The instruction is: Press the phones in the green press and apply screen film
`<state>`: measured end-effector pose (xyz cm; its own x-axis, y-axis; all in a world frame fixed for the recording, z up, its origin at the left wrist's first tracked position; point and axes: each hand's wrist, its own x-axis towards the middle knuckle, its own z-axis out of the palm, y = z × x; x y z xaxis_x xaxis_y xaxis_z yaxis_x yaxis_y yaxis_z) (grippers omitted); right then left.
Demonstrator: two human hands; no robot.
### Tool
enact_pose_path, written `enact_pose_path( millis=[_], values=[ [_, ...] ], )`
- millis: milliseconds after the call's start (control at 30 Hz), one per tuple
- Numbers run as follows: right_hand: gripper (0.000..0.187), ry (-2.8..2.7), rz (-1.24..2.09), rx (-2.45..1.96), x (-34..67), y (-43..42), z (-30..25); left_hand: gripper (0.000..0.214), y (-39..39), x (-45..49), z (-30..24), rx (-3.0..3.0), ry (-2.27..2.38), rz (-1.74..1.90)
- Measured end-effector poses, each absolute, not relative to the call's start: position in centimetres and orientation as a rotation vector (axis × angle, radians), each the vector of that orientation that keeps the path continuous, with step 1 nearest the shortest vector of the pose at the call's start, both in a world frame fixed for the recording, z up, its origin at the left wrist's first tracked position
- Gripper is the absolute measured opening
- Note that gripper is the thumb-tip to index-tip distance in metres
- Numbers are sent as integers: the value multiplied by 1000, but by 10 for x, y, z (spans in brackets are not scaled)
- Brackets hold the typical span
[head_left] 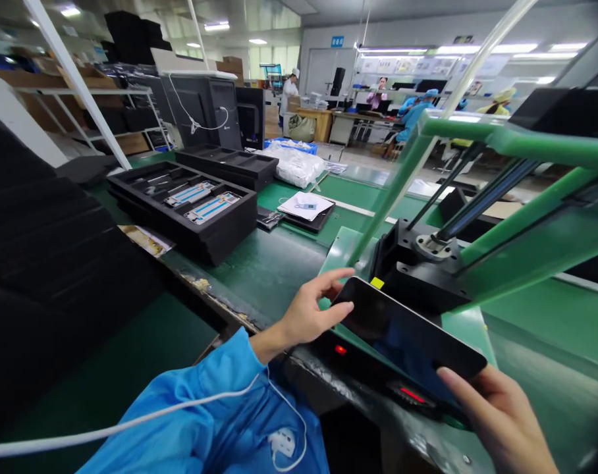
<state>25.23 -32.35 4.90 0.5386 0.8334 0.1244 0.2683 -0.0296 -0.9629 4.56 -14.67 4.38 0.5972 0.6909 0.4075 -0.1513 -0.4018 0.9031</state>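
Observation:
A dark, glossy tablet [407, 336] with a thin pale edge is held between both hands, tilted, in front of a green-framed press machine [427, 257]. My left hand [311, 309] pinches its left end, thumb on the screen and fingers behind. At the opposite end, my right hand [501, 408] grips the lower right corner, its thumb on the front and the other fingers mostly hidden. Below the tablet, the machine's front shows a red lit switch [340, 349] and a red display [412, 395]. A yellow sticker [377, 283] shows just beyond the upper edge.
A black foam tray [220, 227] with blue-striped parts stands on the green bench at left, a second tray [230, 164] behind it. Papers [306, 205] lie on a dark slab. A white cable [131, 421] crosses my blue sleeve. Several people work in the background.

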Motion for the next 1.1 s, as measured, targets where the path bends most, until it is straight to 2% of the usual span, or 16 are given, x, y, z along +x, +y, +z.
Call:
enact_pose_path(
  millis=[167, 400, 800, 1100],
  values=[
    [30, -1030, 717, -1581, 269, -325, 50, 39, -125, 51, 62, 1872, 220, 602],
    [22, -984, 760, -1511, 272, -329, 42, 24, -121, 47, 58, 1766, 127, 568],
    [25, -866, 783, -1397, 267, -326, 46, 32, -117, 45, 57, 1815, -4, 546],
    [15, -852, 782, -1291, 267, -324, 46, 47, -124, 43, 52, 2074, 45, 682]
  ],
)
